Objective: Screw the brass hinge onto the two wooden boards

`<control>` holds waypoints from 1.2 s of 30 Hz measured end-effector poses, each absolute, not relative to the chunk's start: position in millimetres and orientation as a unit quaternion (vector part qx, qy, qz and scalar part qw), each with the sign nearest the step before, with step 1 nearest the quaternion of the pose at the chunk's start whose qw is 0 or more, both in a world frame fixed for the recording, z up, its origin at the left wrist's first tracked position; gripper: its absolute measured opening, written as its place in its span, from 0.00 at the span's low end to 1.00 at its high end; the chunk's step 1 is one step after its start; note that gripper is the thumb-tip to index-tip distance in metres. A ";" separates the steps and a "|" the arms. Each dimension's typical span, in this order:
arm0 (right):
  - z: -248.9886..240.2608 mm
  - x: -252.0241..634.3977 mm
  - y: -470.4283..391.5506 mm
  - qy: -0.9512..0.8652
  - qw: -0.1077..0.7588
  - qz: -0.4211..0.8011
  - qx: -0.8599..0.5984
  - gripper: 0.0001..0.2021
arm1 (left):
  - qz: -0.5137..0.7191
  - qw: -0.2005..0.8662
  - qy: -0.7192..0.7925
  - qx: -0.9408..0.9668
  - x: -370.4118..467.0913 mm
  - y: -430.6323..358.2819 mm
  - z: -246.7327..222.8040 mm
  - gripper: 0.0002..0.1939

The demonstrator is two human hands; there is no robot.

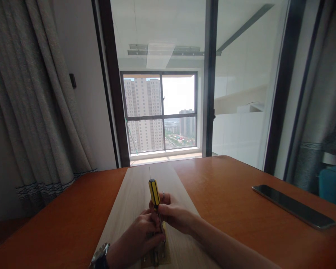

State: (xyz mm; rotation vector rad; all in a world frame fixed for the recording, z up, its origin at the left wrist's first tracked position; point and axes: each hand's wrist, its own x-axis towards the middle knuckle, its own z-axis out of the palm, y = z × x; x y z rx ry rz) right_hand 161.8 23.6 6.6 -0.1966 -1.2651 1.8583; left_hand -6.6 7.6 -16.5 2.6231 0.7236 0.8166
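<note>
A screwdriver with a yellow and black handle (154, 191) stands nearly upright, handle end up, over a pale wooden board. My right hand (175, 213), with a ring on one finger, is closed around it just below the handle. Lower down, my left hand (142, 233) has its fingers closed close to the shaft, and what they pinch is partly hidden. Beneath my hands lies a yellowish, shiny flat piece (165, 257) on the board; its details are dim. A watch (100, 256) is on my left wrist.
The pale board (137, 190) runs lengthwise over an orange-brown table (212, 179). A dark phone (294, 205) lies at the right. Curtains (36, 93) hang at the left, and a glass door and a window (161, 112) stand beyond the table.
</note>
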 end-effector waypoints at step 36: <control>1.0 161.4 27.8 -0.499 0.434 0.748 -0.058 0.21 | 0.279 0.189 0.281 0.899 -4.9 0.9 -8.6 0.11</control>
